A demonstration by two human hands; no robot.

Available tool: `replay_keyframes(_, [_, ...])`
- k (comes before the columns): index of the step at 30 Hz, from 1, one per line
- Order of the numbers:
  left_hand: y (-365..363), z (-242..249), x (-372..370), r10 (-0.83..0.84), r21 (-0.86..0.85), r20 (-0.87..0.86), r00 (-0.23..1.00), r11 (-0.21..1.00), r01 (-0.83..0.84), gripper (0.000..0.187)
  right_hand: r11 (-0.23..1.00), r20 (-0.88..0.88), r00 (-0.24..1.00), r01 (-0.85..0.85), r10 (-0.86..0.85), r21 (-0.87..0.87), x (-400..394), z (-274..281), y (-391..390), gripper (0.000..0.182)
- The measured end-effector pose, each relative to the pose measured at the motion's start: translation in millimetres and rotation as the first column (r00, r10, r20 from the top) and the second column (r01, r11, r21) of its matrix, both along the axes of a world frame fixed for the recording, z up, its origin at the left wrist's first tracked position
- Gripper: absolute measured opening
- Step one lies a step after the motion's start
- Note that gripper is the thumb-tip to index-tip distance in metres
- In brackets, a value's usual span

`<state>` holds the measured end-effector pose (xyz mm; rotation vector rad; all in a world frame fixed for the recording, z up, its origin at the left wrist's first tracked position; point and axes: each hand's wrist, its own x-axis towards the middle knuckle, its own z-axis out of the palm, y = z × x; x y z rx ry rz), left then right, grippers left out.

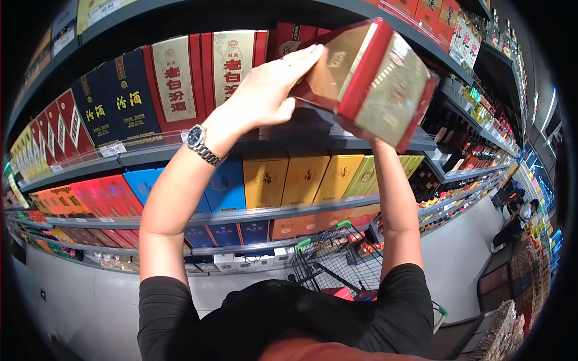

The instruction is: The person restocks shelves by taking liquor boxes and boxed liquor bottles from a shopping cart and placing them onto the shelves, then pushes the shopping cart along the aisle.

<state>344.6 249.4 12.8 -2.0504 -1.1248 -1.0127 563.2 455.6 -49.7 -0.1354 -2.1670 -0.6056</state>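
Note:
A red and gold liquor box (391, 90) is tilted in the air at the upper shelf, its gold faces towards me. My right hand (368, 133) grips it from below, mostly hidden behind the box. My left hand (268, 87), with a metal watch (197, 139) on the wrist, reaches to the box's left side. Its fingers are stretched out, with the fingertips against the box edge and the thumb apart. Behind my left hand stand red boxes with cream fronts (174, 78). Left of these are dark blue boxes (128, 99).
Yellow boxes (265, 180) and blue boxes (224, 185) line the shelf below. A shopping cart (337, 259) with a red item in it stands before me. A shelf edge (355, 7) runs overhead. More bottle shelves (475, 120) continue right, with a person (521, 222) farther off.

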Motion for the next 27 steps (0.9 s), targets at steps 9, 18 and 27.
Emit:
replay_keyframes(9, [-25, 38, -72, 0.49, 0.155, -0.153, 0.858, 0.87, -0.469, 0.042, 0.55, -0.18, 0.878, -0.425, 0.444, -0.719, -77, 21, 40, 0.128])
replay_keyframes(18, [-13, 34, -111, 0.664, 0.145, -0.044, 0.747, 0.744, -0.652, 0.038, 0.015, -0.259, 0.844, -0.301, 0.47, -0.953, -96, 24, 81, 0.128])
replay_keyframes(27, [-13, 28, -121, 0.639, 0.249, -0.063, 0.767, 0.754, -0.608, 0.042, -0.087, -0.353, 0.773, -0.364, 0.527, -0.927, -88, 17, 92, 0.11])
